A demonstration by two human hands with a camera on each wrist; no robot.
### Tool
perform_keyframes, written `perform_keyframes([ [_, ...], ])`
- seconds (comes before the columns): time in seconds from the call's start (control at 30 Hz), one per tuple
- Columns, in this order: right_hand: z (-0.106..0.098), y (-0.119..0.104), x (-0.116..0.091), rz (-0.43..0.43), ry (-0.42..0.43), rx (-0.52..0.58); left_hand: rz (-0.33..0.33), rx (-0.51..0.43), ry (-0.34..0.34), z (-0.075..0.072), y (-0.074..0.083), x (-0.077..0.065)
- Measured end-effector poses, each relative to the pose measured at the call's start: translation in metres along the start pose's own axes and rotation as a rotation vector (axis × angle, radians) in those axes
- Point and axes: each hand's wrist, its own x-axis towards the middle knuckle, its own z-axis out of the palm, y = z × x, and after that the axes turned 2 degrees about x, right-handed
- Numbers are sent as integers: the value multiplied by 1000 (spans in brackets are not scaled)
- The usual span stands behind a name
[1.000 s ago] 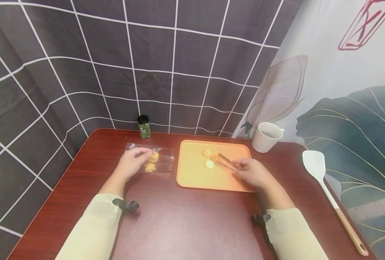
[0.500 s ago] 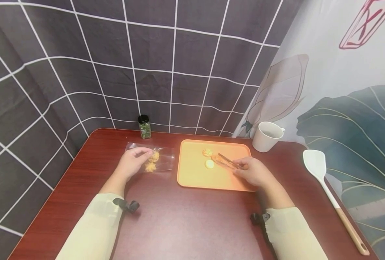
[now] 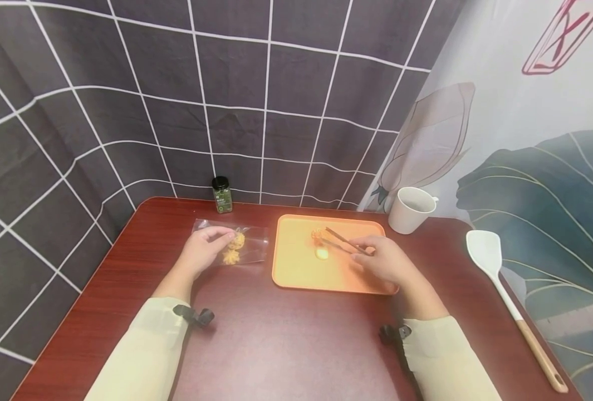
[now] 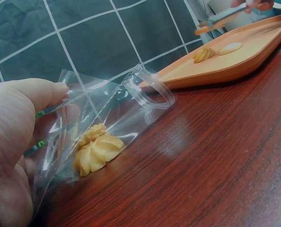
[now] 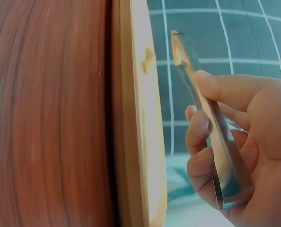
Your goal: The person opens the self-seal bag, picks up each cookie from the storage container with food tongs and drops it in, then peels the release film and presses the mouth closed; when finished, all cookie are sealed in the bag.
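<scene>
My left hand (image 3: 203, 250) pinches the edge of a clear plastic bag (image 4: 102, 101) lying on the table. Inside are piped, swirl-shaped cookies (image 4: 99, 153). In my right hand (image 3: 383, 259) is a pair of metal tongs (image 3: 346, 240), thumb on one side and fingers curled round the other. The tongs' arms stand spread over the orange tray (image 3: 296, 273), tips overlapping the piped cookie (image 4: 205, 55) in the head view. From the left wrist they show raised above the tray. A pale, smooth round cookie (image 3: 322, 253) lies beside the piped one.
Behind the bag stands a small black-lidded jar (image 3: 222, 195) with green contents. A white mug (image 3: 411, 211) is at the tray's back right corner. A white spatula (image 3: 484, 253) with a wooden handle lies along the table's right side.
The tongs' arms have spread apart from nearly together, and their tips have shifted left over the piped cookie. My right hand has moved slightly left; my left hand stays on the bag.
</scene>
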Motion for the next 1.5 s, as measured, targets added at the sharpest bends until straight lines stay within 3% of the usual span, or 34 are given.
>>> perform_keyframes([
  [0.37, 33, -60, 21, -115, -108, 97, 12, 4, 4, -1, -1, 2],
  [0.67, 52, -93, 48, -148, -174, 27, 11, -1, 8, 0, -1, 2],
  [1.17, 83, -125, 73, -229, -301, -31, 16, -9, 5, -1, -3, 2],
  [1.5, 93, -132, 75, -197, -342, 11, 29, -2, 12, 0, -4, 3],
])
